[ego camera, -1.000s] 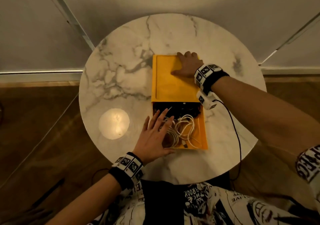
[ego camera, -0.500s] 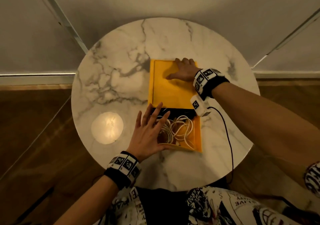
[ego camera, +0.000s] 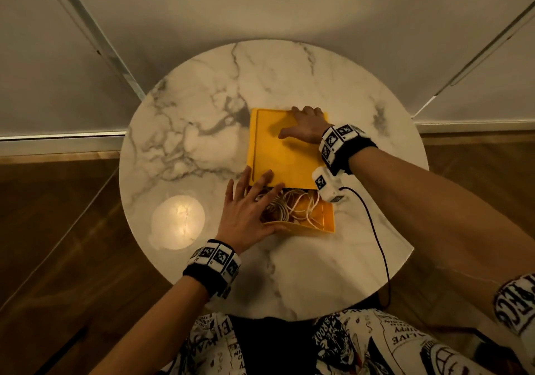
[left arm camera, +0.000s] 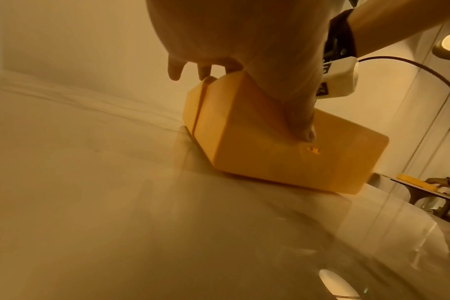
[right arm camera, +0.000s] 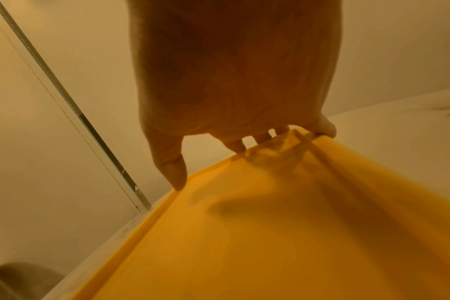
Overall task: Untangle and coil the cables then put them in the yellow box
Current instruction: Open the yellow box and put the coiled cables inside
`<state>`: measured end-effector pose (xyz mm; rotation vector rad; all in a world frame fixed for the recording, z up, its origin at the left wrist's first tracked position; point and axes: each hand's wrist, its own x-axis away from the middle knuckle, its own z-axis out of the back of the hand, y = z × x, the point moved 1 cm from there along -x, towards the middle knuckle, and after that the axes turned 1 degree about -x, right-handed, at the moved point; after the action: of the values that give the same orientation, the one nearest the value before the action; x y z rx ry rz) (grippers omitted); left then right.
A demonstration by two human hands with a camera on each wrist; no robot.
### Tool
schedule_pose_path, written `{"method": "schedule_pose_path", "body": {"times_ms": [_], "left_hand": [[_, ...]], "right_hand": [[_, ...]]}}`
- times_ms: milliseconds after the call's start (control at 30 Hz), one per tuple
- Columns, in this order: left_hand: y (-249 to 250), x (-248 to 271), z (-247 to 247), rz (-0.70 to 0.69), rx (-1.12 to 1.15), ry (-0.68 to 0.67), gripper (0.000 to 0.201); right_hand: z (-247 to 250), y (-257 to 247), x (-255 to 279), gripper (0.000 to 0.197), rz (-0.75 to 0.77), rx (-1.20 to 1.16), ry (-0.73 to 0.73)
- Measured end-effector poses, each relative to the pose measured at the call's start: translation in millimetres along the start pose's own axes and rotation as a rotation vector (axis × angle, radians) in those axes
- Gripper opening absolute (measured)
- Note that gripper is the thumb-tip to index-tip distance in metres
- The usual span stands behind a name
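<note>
a round marble table (ego camera: 202, 131) fills the middle of the head view, pale wall above, wood floor at the lower left. the yellow box (ego camera: 325, 218) sits at centre, its lid (ego camera: 283, 154) covering the far part. the right hand (ego camera: 308, 127) lies flat on the lid, fingers curled over its far edge. the left hand (ego camera: 249, 215) is spread, fingers straight, on the white cables (ego camera: 292, 207) coiled inside; it seems to press, not grasp. risk: a springy loop could catch under the closing lid, or fingertips get pinched.
</note>
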<state>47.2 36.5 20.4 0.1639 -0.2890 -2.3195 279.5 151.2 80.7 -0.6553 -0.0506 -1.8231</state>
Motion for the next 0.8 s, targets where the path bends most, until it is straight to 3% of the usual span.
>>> {"method": "schedule_pose_path", "body": {"times_ms": [633, 800], "left_hand": [[-8.4, -28.6, -0.8, -0.035, -0.021, 0.194, 0.054], [1.1, -35.6, 0.1, 0.026, 0.136, 0.217, 0.039]], "right_hand": [[-4.9, 8.6, -0.1, 0.092, 0.001, -0.033, 0.006], [-6.6, 9.8, 1.4, 0.087, 0.006, -0.102, 0.009]]}}
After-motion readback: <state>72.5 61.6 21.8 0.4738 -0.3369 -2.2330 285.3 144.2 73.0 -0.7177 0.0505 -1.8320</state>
